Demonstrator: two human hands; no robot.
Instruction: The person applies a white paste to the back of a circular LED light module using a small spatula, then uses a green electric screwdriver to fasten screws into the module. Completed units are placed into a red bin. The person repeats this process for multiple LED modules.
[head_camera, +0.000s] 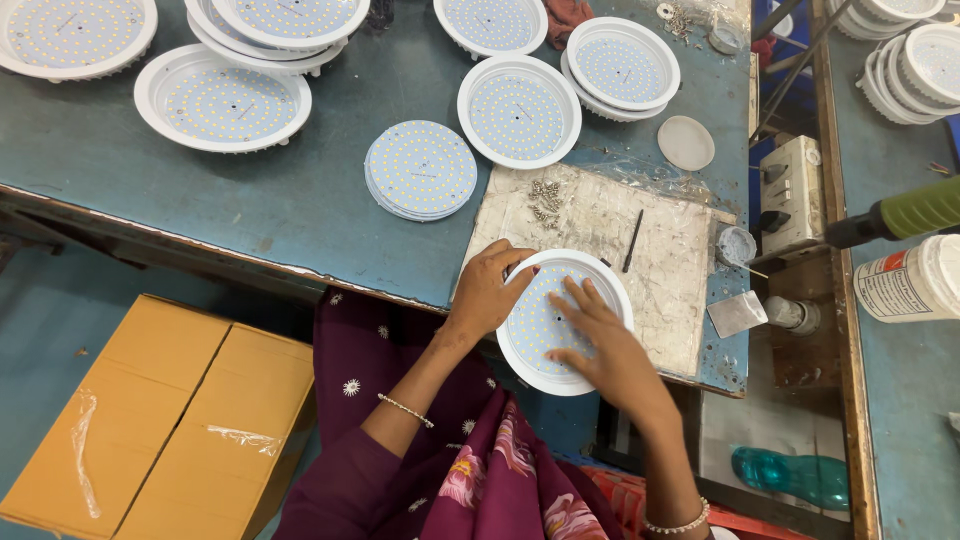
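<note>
two hands work one round white lamp housing (560, 325): left grip (487, 292) pinching its rim, right grip (595, 340) spread flat inside.

I see a stack of round LED boards (421, 169) on the blue worktop (300, 190), loose screws (545, 201) nearby, a cardboard box (170, 420) below, a teal bottle (795, 475) at right.
</note>
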